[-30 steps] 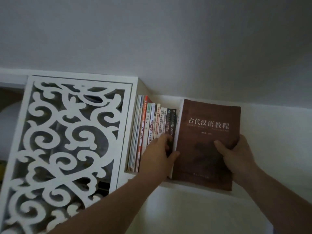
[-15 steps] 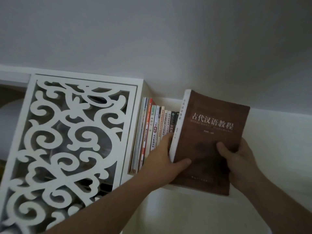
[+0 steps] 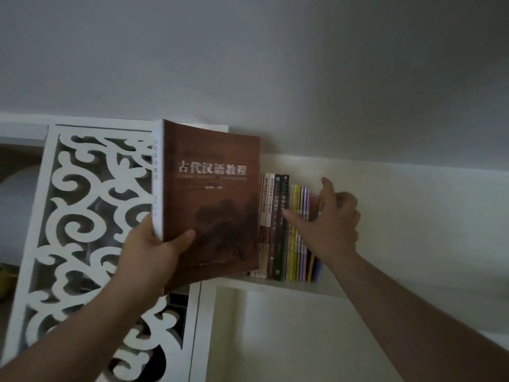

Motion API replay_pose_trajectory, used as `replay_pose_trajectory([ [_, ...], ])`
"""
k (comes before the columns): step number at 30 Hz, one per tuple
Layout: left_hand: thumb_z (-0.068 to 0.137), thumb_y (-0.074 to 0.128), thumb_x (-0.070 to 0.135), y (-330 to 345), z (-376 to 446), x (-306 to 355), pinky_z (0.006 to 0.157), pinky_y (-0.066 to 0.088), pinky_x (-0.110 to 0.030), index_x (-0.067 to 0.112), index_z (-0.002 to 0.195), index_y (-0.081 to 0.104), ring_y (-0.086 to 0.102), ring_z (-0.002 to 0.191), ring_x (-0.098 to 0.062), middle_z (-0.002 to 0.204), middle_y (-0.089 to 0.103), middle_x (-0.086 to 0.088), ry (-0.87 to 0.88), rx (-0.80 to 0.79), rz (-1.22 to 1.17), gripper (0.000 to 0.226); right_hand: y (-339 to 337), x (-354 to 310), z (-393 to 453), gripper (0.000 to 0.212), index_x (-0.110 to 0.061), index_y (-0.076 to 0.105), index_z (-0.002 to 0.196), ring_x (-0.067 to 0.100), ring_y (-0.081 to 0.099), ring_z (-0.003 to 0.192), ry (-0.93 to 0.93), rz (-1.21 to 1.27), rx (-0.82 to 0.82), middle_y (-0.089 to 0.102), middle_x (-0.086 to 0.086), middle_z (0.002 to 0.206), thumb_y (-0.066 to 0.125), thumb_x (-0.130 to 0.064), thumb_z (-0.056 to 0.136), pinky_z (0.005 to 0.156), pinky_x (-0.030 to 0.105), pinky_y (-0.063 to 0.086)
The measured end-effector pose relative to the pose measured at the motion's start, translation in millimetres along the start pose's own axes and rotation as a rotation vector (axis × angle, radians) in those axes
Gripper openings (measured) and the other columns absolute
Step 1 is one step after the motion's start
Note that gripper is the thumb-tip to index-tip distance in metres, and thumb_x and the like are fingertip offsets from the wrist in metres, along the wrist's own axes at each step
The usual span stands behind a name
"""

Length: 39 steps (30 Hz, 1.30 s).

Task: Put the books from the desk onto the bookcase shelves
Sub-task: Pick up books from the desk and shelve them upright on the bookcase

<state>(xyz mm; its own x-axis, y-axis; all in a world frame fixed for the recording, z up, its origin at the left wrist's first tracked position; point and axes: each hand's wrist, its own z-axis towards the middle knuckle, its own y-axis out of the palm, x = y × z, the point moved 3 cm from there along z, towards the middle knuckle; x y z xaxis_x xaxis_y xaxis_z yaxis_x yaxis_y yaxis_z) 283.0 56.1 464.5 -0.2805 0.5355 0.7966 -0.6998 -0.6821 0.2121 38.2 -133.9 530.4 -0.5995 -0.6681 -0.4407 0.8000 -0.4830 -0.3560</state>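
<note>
Your left hand (image 3: 150,245) grips the brown book (image 3: 212,199) by its lower left corner — thumb across the front cover, the other fingers hidden behind the spine. You are holding the book upright, lifted clear of the shelf (image 3: 275,282), with its cover facing you and its white spine turned to the left. It hangs in front of the white carved panel (image 3: 82,216) and covers the left part of the row of books (image 3: 286,230), so you cannot see how many volumes stand behind it or where the row begins.

Your right hand (image 3: 330,219) is at the right end of that row. The thumb presses on the spines near the dark volumes, the index finger points up past the top of the thin coloured spines, and the remaining fingers curl around the far right side of the row — whether they pinch a book or only steady the end one is hard to tell, since the hand blocks that edge. The spines there are blurred and their titles mostly unreadable.

The scene is dim. Both forearms run off the bottom of the view, and the panel is cut off at the left. A yellowish shape (image 3: 5,282) at the far left edge is too cropped to identify.
</note>
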Motion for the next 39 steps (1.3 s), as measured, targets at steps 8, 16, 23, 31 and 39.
replay_pose_trajectory([
  [8, 0.09, 0.08, 0.017, -43.2, -9.6, 9.3, 0.085, 0.061, -0.058, 0.048, 0.104, 0.067, 0.073, 0.102, -0.028, 0.107, 0.077, 0.008, 0.035, 0.079, 0.07, 0.036, 12.0, 24.8, 16.6, 0.135, -0.049, -0.01, 0.161, 0.036, 0.016, 0.16, 0.1, 0.23, -0.105, -0.006, -0.002, 0.174, 0.083, -0.076, 0.067, 0.123, 0.061, 0.029],
  [16, 0.092, 0.077, 0.017, -10.4, -14.3, 3.2, 0.08, 0.056, -0.039, 0.041, 0.12, 0.061, 0.066, 0.097, -0.012, 0.104, 0.07, 0.016, 0.134, 0.069, 0.145, 0.04, 50.0, -27.3, -4.6, 0.136, -0.054, -0.012, 0.158, 0.039, 0.001, 0.16, -0.093, 0.134, -0.119, -0.026, -0.006, 0.17, 0.086, -0.072, 0.065, 0.122, 0.066, 0.028],
  [23, 0.093, 0.077, 0.017, -12.8, -13.5, -0.3, 0.082, 0.056, -0.041, 0.038, 0.13, 0.06, 0.066, 0.102, -0.021, 0.108, 0.069, 0.014, 0.133, 0.108, 0.162, 0.045, 56.1, -36.6, -1.5, 0.139, -0.058, -0.018, 0.154, 0.048, -0.002, 0.157, -0.056, 0.009, -0.15, -0.033, 0.0, 0.167, 0.086, -0.073, 0.065, 0.115, 0.072, 0.034],
  [31, 0.095, 0.074, 0.014, -22.1, -20.8, 6.9, 0.074, 0.059, -0.039, 0.043, 0.12, 0.057, 0.065, 0.093, -0.011, 0.101, 0.067, 0.018, 0.117, 0.119, 0.118, 0.042, 42.4, -23.2, 6.4, 0.142, -0.06, -0.023, 0.152, 0.049, 0.001, 0.156, -0.025, 0.025, -0.205, -0.033, -0.003, 0.167, 0.089, -0.067, 0.066, 0.117, 0.067, 0.03],
  [39, 0.093, 0.076, 0.013, -18.0, -23.5, 17.4, 0.08, 0.061, -0.044, 0.043, 0.098, 0.064, 0.07, 0.094, -0.013, 0.093, 0.075, 0.016, 0.124, 0.09, 0.178, 0.032, 15.6, 6.3, 11.5, 0.141, -0.059, -0.023, 0.153, 0.052, 0.017, 0.149, -0.051, -0.056, -0.145, -0.029, -0.001, 0.168, 0.087, -0.063, 0.065, 0.11, 0.065, 0.039],
])
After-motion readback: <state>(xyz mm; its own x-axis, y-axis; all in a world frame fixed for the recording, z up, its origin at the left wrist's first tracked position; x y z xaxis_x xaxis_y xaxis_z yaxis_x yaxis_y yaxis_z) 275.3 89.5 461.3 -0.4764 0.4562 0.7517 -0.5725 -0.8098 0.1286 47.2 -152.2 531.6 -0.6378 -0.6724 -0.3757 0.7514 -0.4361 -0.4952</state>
